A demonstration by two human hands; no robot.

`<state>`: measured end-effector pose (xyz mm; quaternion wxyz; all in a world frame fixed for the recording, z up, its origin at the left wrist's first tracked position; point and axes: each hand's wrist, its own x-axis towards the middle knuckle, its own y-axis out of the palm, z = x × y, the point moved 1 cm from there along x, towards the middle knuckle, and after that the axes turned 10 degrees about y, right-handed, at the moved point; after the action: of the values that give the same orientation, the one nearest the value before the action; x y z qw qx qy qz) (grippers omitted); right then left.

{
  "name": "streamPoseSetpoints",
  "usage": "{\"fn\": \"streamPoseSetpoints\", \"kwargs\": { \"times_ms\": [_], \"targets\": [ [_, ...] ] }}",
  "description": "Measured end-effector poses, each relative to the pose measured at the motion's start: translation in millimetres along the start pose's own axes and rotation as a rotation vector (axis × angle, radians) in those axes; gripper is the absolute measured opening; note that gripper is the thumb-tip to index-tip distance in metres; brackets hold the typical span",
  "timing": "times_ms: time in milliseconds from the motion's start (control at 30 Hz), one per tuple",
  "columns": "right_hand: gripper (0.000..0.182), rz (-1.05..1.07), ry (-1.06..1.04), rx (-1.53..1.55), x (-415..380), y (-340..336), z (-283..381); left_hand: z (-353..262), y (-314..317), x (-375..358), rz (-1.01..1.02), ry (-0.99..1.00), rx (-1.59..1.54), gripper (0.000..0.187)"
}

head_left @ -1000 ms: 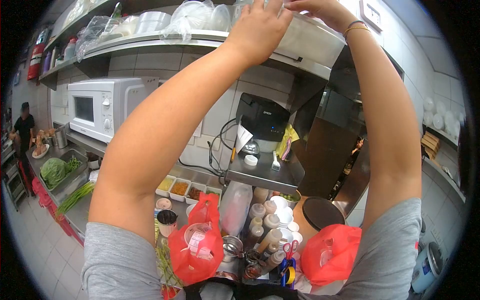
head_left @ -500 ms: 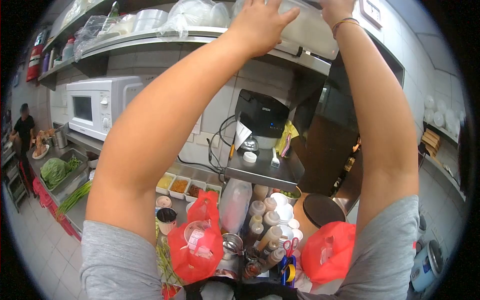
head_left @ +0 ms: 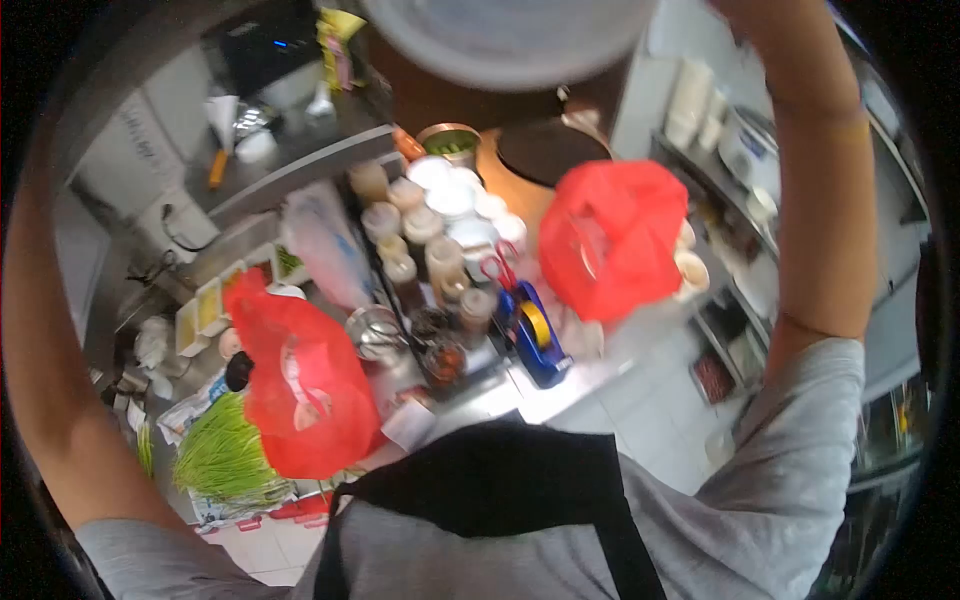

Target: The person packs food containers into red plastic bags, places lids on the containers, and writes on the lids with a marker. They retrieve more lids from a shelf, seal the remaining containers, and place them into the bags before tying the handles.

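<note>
A large round, translucent whitish container or lid (head_left: 510, 45) fills the top middle of the view, blurred and cut off by the frame edge. My right hand (head_left: 755, 18) is raised near its right side, with only a blurred part showing and the fingers out of sight. On the far left my left forearm reaches upward, and its hand is beyond the frame. Below, on the counter, a red plastic bag (head_left: 310, 390) stands at the left and another red bag (head_left: 615, 240) at the right. Between them are several squeeze bottles (head_left: 445, 260) and a blue tape dispenser (head_left: 540, 340).
White bowls (head_left: 455, 195) and a dark round lid (head_left: 550, 150) sit at the back of the counter. Green stalks (head_left: 225, 455) lie at the left. A black printer (head_left: 260, 55) stands on a raised metal shelf. Racks with containers (head_left: 690, 105) are on the right.
My view has tilted down and turned right, away from the upper shelf. My hands have left the shelf, and the round translucent thing now hangs overhead at the top of view.
</note>
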<state>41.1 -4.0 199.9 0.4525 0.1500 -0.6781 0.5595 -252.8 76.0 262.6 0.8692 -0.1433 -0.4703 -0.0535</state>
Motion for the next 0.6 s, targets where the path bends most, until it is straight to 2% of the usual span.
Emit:
{"fn": "streamPoseSetpoints", "kwargs": {
  "times_ms": [67,133,200,267,367,400,433,467,533,600],
  "targets": [
    [0.028,0.044,0.339,0.002,-70,12,18,-65,-8,-35,0.008,0.058,-0.519,0.091],
    [0.034,0.011,0.403,0.055,-125,32,21,-129,-15,-75,0.144,0.024,-1.015,0.092],
    [0.035,-0.054,0.236,0.183,-164,58,20,-195,-20,-118,0.400,-0.100,-1.406,0.093],
    [0.035,-0.082,0.367,0.289,-211,79,27,-253,-26,-143,0.555,-0.213,-1.617,0.081],
    [0.038,-0.144,0.610,0.411,-285,101,15,-343,-23,-173,0.727,-0.489,-1.785,0.074],
    [0.036,-0.135,0.649,0.368,-310,102,8,-365,-17,-179,0.695,-0.416,-1.685,0.071],
    [0.035,-0.122,0.682,0.335,-334,99,1,-389,-12,-186,0.714,-0.475,-1.669,0.070],
    [0.033,-0.105,0.707,0.310,-351,95,-4,-409,-10,-185,0.836,-0.591,-1.712,0.069],
    [0.022,0.027,0.982,0.625,-384,74,-9,-446,-2,-183,0.835,-0.618,-1.692,0.063],
    [0.018,0.023,1.053,0.701,-421,61,-27,-486,4,-183,0.817,-0.678,-1.721,0.060]
  ]
}}
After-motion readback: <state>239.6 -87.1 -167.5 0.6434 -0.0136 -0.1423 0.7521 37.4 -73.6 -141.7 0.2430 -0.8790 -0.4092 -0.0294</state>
